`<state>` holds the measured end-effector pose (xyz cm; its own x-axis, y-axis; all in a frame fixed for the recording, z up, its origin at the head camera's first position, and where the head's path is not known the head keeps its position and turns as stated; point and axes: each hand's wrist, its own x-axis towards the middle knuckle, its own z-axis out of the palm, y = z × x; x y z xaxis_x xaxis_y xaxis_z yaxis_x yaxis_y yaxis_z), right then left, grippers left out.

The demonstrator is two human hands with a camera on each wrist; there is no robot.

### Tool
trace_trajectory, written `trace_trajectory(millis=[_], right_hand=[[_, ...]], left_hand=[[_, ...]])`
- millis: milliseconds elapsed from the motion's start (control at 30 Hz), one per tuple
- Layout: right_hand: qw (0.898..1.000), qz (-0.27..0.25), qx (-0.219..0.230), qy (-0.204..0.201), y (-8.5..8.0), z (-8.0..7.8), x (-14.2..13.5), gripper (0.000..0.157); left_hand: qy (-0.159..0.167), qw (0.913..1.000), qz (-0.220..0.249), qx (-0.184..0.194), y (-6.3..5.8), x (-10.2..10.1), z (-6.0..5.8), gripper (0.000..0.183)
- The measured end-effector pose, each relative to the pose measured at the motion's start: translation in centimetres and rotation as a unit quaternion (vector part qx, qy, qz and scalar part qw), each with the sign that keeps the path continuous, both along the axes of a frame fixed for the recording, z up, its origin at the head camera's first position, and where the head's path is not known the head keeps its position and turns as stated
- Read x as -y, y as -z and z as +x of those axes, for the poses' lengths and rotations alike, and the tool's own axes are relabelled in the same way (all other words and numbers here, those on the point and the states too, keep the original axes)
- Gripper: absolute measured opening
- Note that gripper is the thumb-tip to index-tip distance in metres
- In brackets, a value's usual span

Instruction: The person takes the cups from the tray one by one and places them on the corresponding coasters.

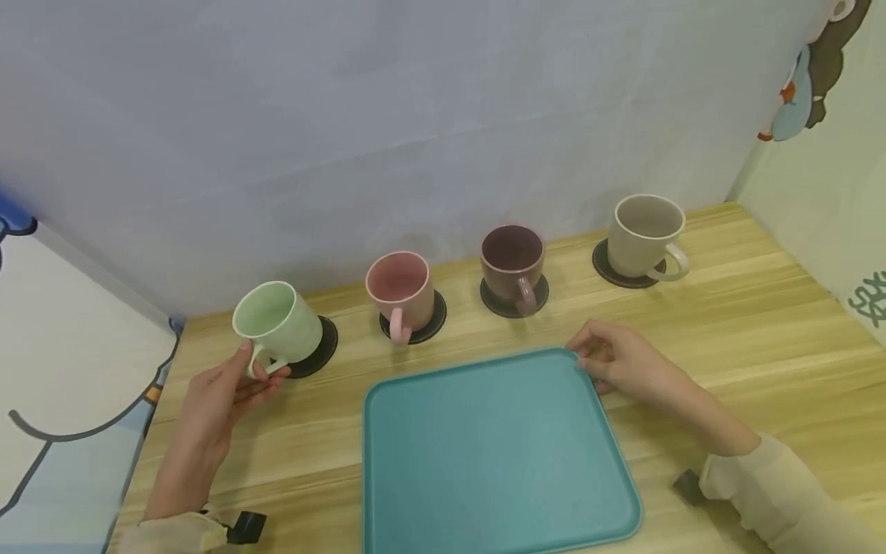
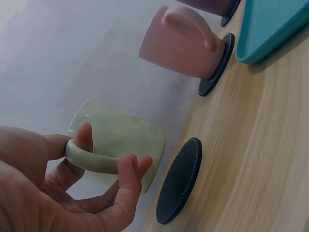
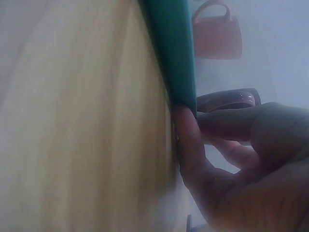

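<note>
My left hand (image 1: 214,396) grips the handle of a light green mug (image 1: 287,327) at the left of the table. In the left wrist view the mug (image 2: 120,130) is raised off its black round coaster (image 2: 179,181), with fingers curled through and around the handle. At the far right corner of a teal tray (image 1: 498,454), my right hand (image 1: 619,358) pinches the rim between thumb and fingers. The right wrist view shows the fingertips on the tray's edge (image 3: 174,53). The tray's inner surface is bare.
Along the back stand a pink mug (image 1: 404,296), a dark mauve mug (image 1: 512,265) and a beige mug (image 1: 633,242), each on a black coaster. A pale cloth (image 1: 415,115) hangs behind the wooden table (image 1: 747,308). A printed cloth (image 1: 76,369) borders the left side.
</note>
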<state>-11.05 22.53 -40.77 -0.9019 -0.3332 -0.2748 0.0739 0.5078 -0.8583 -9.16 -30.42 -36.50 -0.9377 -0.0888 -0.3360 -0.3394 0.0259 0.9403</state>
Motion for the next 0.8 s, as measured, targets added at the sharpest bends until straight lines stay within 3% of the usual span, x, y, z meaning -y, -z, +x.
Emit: trace_trajectory(millis=[567,800], right_hand=[[1.0,-0.001,0.007,-0.001,0.0,0.0,0.5,0.023],[1.0,0.0,0.007,-0.005,0.1,-0.1,0.6,0.023]], left_hand=[[-0.027,0.9986,0.001,0.044,2.1,0.5,-0.7,0.048],[-0.015,0.9989,0.003,0.045,2.3,0.8,-0.3,0.048]])
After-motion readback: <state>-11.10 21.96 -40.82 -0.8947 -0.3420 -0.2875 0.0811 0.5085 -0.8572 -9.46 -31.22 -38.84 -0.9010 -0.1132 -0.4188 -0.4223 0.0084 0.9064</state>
